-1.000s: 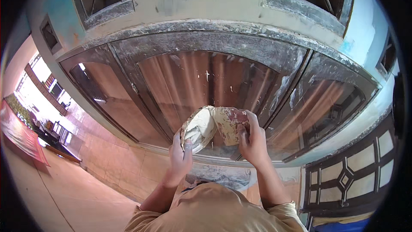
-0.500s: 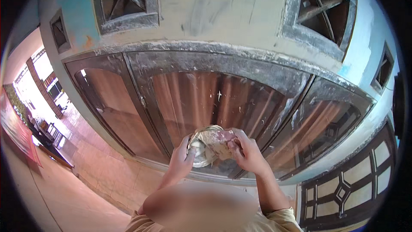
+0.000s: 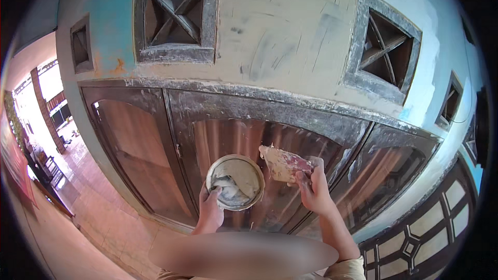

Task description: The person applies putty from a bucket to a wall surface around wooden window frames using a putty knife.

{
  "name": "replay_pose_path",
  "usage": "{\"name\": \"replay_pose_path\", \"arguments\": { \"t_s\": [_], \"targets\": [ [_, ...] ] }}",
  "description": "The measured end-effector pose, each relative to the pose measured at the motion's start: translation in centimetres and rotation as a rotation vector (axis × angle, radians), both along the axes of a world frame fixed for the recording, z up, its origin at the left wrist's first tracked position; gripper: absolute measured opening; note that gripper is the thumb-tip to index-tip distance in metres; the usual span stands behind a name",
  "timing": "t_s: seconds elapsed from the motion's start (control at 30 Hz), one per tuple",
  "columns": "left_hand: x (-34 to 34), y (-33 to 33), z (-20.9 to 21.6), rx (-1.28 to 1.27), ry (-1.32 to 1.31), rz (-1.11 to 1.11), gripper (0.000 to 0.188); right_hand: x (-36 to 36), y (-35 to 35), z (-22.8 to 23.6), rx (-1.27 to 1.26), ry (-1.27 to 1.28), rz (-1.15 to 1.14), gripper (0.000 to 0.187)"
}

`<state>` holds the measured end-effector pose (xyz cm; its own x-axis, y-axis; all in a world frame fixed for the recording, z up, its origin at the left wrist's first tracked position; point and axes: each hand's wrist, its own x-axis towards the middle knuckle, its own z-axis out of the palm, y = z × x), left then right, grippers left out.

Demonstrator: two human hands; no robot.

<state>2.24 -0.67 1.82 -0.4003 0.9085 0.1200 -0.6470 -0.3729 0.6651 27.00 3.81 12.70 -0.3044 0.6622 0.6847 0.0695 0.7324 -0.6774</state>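
My left hand [image 3: 210, 210] grips a round bowl [image 3: 256, 163] by its left side, with the thumb over the rim. Pale, creamy putty [image 3: 239, 167] coats the inside, and the bowl is tipped so that its opening faces me. In my right hand [image 3: 315, 193] is a putty scraper [image 3: 288, 166], a flat reddish blade smeared with cream-coloured paste. Its free edge points left, slightly above and to the right of the bowl, and the two are apart. My right fingers are closed around the scraper's right end.
A dark wooden window frame [image 3: 270, 95] with glass and reddish curtains stands ahead, spattered white. Above it, the patched wall [image 3: 280, 26] holds framed vents [image 3: 176, 18]. A panelled dark door [image 3: 415, 228] is at the lower right. Tiled floor [image 3: 122, 228] runs along the left.
The scraper has come away from the bowl to the right. The bowl has tilted, showing more of its inside. My view has shifted upward, with more wall in sight.
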Motion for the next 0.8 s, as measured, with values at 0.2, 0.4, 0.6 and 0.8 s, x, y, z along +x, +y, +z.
{"name": "replay_pose_path", "arguments": {
  "t_s": [0.2,0.4,0.6,0.8],
  "targets": [
    [-2.4,0.1,0.0,-0.014,-0.095,0.018,0.044,-3.1,0.4,6.9,0.255,-0.39,-0.159,0.027],
    [-4.7,0.5,-1.9,0.067,-0.058,0.023,0.043,-5.1,2.9,12.1,0.809,-0.738,-0.224,0.053],
    [-7.0,-0.5,-1.7,0.039,-0.089,0.077,0.041,-5.2,8.4,25.7,1.24,-0.651,-0.662,0.051],
    [-8.3,0.6,-3.5,0.023,-0.074,0.105,0.042,-5.2,13.6,38.0,1.326,-0.371,-1.005,0.048]
  ]
}}
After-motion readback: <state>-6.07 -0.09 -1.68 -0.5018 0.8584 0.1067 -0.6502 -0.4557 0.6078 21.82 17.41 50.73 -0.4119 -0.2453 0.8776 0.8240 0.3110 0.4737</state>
